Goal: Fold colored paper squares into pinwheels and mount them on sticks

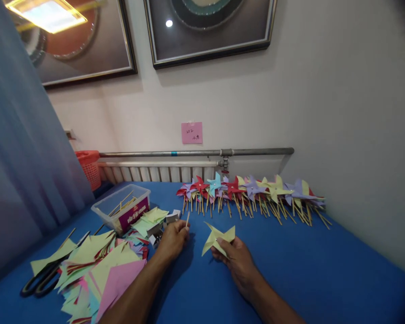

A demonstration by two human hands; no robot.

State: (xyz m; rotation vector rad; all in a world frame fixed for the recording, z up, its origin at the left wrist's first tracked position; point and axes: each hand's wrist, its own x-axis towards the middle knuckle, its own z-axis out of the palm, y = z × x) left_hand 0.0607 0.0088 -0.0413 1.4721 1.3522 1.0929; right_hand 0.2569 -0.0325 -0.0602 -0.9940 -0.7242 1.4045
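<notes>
Head view, just the one. Holding a pale-yellow paper pinwheel in right hand, lower centre of frame: thumb on front near hub, fingers behind paper. Tiny shiny dot at hub, likely a pin head; too small to confirm. Gripping a pale stick in left hand, just left of frame centre: closed around most of it, short end pointing up. No contact between stick and pinwheel.

For a good hold: press right thumb right beside the hub, to stop folded corners springing loose. Go light on pressure; easy to crease blades in thin paper. Pinch stick near its end for control, probably less wobble that way. Watch for a pin point behind the hub, hidden from here; safer with fingertips off to one side.

Small open boxes beside left wrist, within easy reach. Stick supply in clear plastic tub, left of frame. Loose paper sheets piled lower left, close to left forearm, next to black-handled scissors; best to mind the sleeve side and not drag the pile. Finished-looking pinwheels on sticks rowed along back of blue surface, right of centre; worth matching for hub tightness and blade shape.
</notes>
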